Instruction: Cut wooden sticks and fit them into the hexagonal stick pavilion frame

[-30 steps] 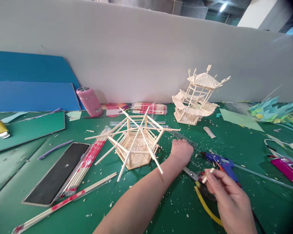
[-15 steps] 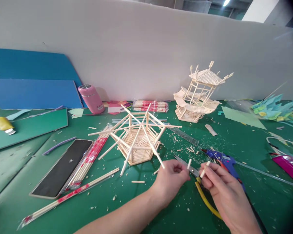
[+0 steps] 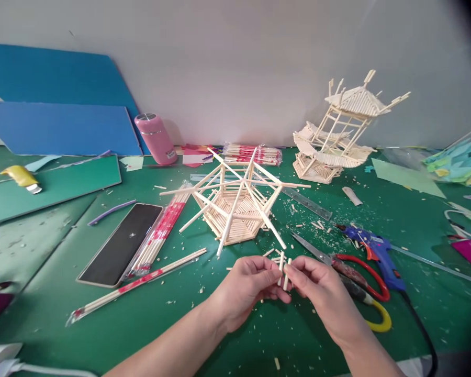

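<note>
My left hand [image 3: 248,288] pinches a short wooden stick piece [image 3: 281,266] between thumb and fingers. A second short stick piece [image 3: 287,277] is pinched in my right hand [image 3: 317,287]. The two pieces stand nearly upright, side by side, with a narrow gap between their tops. Just beyond my hands is a six-sided stick frame [image 3: 232,217] with a slatted base and long spokes meeting at a raised centre. Scissors [image 3: 325,257] with a red and a yellow handle lie beside my right hand. Loose cut pieces lie under and behind my fingers, partly hidden.
A blue glue gun [image 3: 377,251] lies at the right with its cord. A stick pagoda [image 3: 339,141] stands at the back. At the left are a phone [image 3: 121,243], wrapped stick bundles [image 3: 163,230], a pink flask [image 3: 156,139] and a yellow cutter [image 3: 20,177]. Scraps litter the green table.
My hands have come together, bringing the two stick pieces side by side. My right hand has moved left, away from the scissors, whose handles now show. The view has shifted.
</note>
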A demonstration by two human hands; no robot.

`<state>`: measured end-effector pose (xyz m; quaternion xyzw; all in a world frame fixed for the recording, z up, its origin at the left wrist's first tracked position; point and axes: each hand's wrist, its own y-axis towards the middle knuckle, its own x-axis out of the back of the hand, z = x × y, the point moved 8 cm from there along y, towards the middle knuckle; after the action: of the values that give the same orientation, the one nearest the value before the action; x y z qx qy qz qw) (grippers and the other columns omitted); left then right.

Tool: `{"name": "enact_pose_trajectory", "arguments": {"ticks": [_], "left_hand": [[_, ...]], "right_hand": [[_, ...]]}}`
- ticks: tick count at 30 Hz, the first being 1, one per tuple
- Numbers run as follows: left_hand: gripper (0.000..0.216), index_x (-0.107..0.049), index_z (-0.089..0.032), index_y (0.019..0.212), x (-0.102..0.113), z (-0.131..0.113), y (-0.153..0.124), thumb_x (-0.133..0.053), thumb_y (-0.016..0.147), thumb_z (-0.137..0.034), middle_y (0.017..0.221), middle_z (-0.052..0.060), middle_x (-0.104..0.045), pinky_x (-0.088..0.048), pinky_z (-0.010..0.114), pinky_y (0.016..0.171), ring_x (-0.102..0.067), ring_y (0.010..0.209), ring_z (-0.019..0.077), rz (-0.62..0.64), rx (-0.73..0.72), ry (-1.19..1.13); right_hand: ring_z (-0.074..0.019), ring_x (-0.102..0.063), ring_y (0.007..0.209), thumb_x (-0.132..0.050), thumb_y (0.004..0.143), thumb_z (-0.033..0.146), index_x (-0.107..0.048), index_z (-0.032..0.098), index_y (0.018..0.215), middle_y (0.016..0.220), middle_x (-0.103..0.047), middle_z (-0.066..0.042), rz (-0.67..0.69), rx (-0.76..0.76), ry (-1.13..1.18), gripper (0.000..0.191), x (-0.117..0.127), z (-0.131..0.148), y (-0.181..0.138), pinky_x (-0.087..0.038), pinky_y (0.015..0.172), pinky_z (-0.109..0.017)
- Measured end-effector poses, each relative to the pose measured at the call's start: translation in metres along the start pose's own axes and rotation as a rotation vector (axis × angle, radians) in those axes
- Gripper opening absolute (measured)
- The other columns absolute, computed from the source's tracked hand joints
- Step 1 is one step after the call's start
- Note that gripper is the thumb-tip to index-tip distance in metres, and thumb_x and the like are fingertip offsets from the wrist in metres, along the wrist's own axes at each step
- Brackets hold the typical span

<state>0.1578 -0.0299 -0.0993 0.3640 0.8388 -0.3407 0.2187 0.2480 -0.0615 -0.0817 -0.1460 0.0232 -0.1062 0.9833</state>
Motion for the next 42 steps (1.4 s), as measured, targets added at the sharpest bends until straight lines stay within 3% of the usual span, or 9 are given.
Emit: {"name": "enact_pose_trajectory", "arguments": {"ticks": [5, 27, 42], "left_hand": [[0.015, -0.061, -0.009, 0.071, -0.001, -0.003, -0.002, -0.063, 0.076, -0.023, 0.069, 0.005, -0.064, -0.045, 0.027, 0.062, -0.063, 0.055, 0.0129, 0.048, -0.014, -0.029], [0.017, -0.053, -0.012, 0.064, 0.002, -0.012, -0.002, -0.064, 0.074, -0.018, 0.062, 0.006, -0.065, -0.046, 0.029, 0.057, -0.061, 0.050, 0.0141, -0.013, -0.083, -0.018], [0.020, -0.054, -0.011, 0.062, 0.006, -0.015, -0.003, -0.068, 0.070, -0.024, 0.061, 0.004, -0.064, -0.046, 0.031, 0.058, -0.061, 0.051, 0.0155, -0.041, -0.080, 0.039]], "right_hand": [[-0.0097, -0.051, 0.054, -0.058, 0.080, 0.036, -0.056, 0.018, 0.064, 0.058, -0.056, 0.003, 0.000, 0.025, -0.023, 0.025, -0.004, 0.003, 0.001, -0.040, 0.054, -0.021], [-0.0105, -0.054, 0.052, -0.059, 0.080, 0.036, -0.057, 0.019, 0.067, 0.055, -0.057, 0.004, -0.050, 0.089, -0.098, 0.022, -0.006, 0.005, 0.004, -0.043, 0.054, -0.023], [-0.0106, -0.052, 0.052, -0.061, 0.078, 0.036, -0.058, 0.018, 0.064, 0.053, -0.056, 0.004, -0.076, 0.053, 0.013, 0.023, -0.010, -0.001, 0.008, -0.041, 0.054, -0.023]]}}
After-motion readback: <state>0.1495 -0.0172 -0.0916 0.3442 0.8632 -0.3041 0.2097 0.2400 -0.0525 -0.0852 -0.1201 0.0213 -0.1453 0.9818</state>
